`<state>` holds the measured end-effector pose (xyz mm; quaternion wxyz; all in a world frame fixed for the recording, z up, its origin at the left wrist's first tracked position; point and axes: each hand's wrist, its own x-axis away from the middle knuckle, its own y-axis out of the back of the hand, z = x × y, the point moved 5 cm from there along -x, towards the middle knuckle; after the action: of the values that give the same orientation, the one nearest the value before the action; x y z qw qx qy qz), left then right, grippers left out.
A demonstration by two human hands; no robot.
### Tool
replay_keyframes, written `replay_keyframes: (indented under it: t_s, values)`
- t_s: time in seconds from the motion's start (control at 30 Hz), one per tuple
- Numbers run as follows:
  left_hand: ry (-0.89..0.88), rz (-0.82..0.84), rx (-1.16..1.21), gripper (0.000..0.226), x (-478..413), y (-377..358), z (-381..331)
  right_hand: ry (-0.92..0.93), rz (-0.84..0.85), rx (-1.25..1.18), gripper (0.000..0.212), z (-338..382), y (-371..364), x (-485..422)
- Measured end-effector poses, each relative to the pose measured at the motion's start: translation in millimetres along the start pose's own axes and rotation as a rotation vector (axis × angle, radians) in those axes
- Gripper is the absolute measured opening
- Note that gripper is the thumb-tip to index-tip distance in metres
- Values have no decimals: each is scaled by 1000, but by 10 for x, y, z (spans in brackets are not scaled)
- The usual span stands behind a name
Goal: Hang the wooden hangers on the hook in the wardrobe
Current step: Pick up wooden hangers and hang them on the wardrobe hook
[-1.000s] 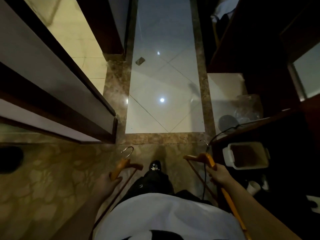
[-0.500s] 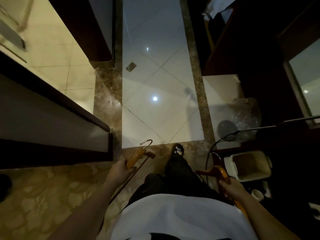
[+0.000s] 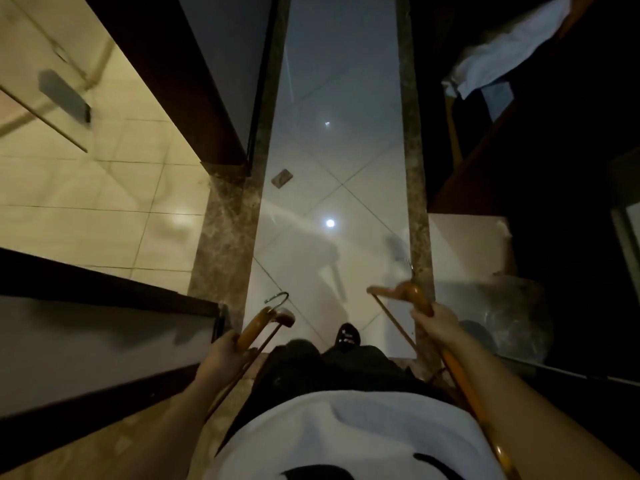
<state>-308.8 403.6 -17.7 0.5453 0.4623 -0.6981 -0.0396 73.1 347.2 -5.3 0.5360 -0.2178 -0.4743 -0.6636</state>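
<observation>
My left hand (image 3: 227, 356) grips a wooden hanger (image 3: 258, 325) by its arm, its metal hook pointing forward over the floor. My right hand (image 3: 434, 323) grips a second wooden hanger (image 3: 410, 292) near its top; that hanger's long arm runs back under my forearm, and its metal hook is blurred. Both hangers are held low at waist height on either side of my legs. The dark wardrobe (image 3: 540, 140) stands open to my right, with its inside in shadow. No hook in the wardrobe is visible.
A glossy white tiled corridor floor (image 3: 332, 168) runs ahead between marble borders. A dark door (image 3: 86, 327) stands close on my left beside a lit tiled room. White cloth (image 3: 502, 60) lies on a wardrobe shelf. A clear plastic bag (image 3: 512, 317) sits low at right.
I have stepped forward along the corridor and the view has moved ahead. Both hands have risen a little with their hangers. The white bin at lower right has dropped out of view.
</observation>
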Motion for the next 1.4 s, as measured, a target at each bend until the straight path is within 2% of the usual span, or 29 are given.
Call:
replay_keyframes:
  t_s: [0.17, 0.33, 0.43, 0.63, 0.87, 1.0, 1.13, 1.4]
  values:
    - [91, -38, 151, 17, -401, 230, -288, 165, -11, -1, 16, 1176, 412, -394]
    - [123, -34, 86, 22, -921, 534, -662, 195, -37, -18, 16, 1892, 612, -788]
    - [84, -45, 11, 22, -1349, 769, -1030, 126, -47, -27, 20, 2026, 642, -1080]
    - [-23, 18, -50, 14, -2266, 1342, -2062, -159, -55, -71, 38, 1789, 603, -1445]
    - [-268, 34, -144, 29, -3017, 1847, -3335, -370, -121, -159, 28, 1676, 687, -1428]
    - [-302, 42, -109, 30, -3354, 1973, -3905, -425, -162, -217, 31, 1868, 907, -1778]
    - [-308, 37, -143, 23, -3673, 1999, -4273, -365, -155, -231, 37, 2327, 1270, -2350]
    - [-161, -6, -184, 21, -4284, 2122, -4780, -95, -90, -213, 43, 4009, 2240, -3481]
